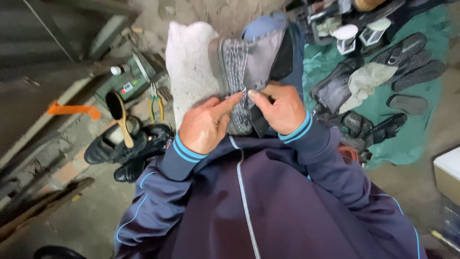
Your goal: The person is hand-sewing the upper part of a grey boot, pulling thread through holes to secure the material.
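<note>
Rough concrete floor [86,216] filled the workshop scene, littered with tools and footwear. At nine o'clock from the hands lay a pair of black shoes [127,151] with a wooden-handled brush [120,117] resting on top, and just above them, toward ten o'clock, sat green-handled pliers [155,108] beside a green box [127,79]. At the centre, the left hand [206,125] was curled against a grey boot [249,72], its forefinger stretched toward the stitched seam and touching it. The boot stood propped at twelve o'clock from the hands, sole edge up, leaning on a white block [189,67] that looked like stone or foam, though the view was too soft to be sure. The right hand [282,109] was closed on the boot's dark lower edge, thumb pressing near the left forefinger, so both hands met at the same seam. Dark blue sleeves with light blue cuffs covered both wrists. Farther right, at two to three o'clock, a green tarpaulin [412,139] spread over the floor, carrying loose black soles [407,60] and several dark shoes [378,130].
</note>
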